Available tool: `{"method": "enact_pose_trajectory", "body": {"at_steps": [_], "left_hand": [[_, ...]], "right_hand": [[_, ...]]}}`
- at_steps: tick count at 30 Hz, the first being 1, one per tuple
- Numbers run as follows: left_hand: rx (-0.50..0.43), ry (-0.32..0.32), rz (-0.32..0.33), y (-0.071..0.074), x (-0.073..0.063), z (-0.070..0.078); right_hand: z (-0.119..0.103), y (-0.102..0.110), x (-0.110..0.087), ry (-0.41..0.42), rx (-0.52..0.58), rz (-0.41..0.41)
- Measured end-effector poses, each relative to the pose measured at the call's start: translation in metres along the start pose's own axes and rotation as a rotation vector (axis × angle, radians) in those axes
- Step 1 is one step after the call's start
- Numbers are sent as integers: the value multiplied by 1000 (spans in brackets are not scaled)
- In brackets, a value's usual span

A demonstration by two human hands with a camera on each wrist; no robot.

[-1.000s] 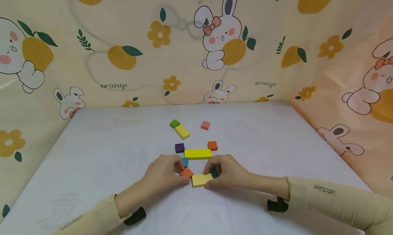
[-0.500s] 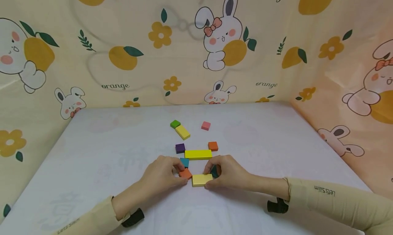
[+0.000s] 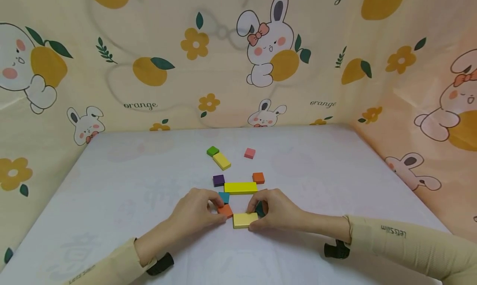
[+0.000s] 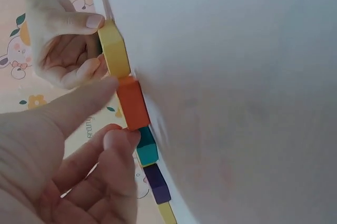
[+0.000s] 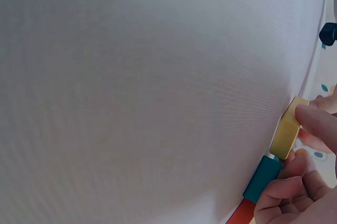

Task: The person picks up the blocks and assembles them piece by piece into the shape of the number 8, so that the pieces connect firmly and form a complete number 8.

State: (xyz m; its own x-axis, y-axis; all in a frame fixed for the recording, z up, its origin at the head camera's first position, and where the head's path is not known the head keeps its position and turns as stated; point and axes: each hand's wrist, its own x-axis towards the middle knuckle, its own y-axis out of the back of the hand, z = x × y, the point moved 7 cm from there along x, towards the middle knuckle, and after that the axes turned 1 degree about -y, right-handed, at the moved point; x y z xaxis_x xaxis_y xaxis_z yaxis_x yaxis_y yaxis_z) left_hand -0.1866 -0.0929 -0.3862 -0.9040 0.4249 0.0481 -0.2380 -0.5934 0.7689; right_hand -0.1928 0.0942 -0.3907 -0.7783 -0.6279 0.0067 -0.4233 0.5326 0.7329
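Observation:
My left hand point(image 3: 195, 207) pinches an orange block point(image 3: 225, 211) between thumb and fingers on the table. Beside it lies a pale yellow block point(image 3: 243, 220), which my right hand point(image 3: 280, 208) holds at its right end with thumb and index finger. In the left wrist view the orange block point(image 4: 134, 104) sits end to end with the pale yellow block point(image 4: 116, 50). A teal block point(image 3: 224, 197) touches the orange one's far side. Near my right fingers is a dark teal block point(image 3: 260, 209), partly hidden by the hand in the head view.
Beyond the hands lie a long bright yellow block point(image 3: 240, 188), a purple block point(image 3: 218, 180) and another orange block point(image 3: 258, 177). Farther back are a green block point(image 3: 212, 150), a yellow block point(image 3: 222, 161) and a pink block point(image 3: 249, 153). A printed cloth wall stands behind.
My left hand has shifted slightly left, and the orange block has turned a little with it. The right hand and the pale yellow block stay almost where they were.

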Motion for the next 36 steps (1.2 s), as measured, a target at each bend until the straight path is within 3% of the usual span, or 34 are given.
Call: {"method": "enact_pose_trajectory", "body": {"at_steps": [6,14,20,36], "left_hand": [[-103,-25,44,11,10,-13],[-167,-50,-61,13,30,-33],[-165,-43,-85,6,30,-35],[-164,-72,-102,8,27,-33]], "right_hand": [[1,-1,0,-11,2,-4],[2,0,0,-20,-9,-2],[3,-1,0,-26,-1,-7],[4,-1,-1,-20,-17,8]]}}
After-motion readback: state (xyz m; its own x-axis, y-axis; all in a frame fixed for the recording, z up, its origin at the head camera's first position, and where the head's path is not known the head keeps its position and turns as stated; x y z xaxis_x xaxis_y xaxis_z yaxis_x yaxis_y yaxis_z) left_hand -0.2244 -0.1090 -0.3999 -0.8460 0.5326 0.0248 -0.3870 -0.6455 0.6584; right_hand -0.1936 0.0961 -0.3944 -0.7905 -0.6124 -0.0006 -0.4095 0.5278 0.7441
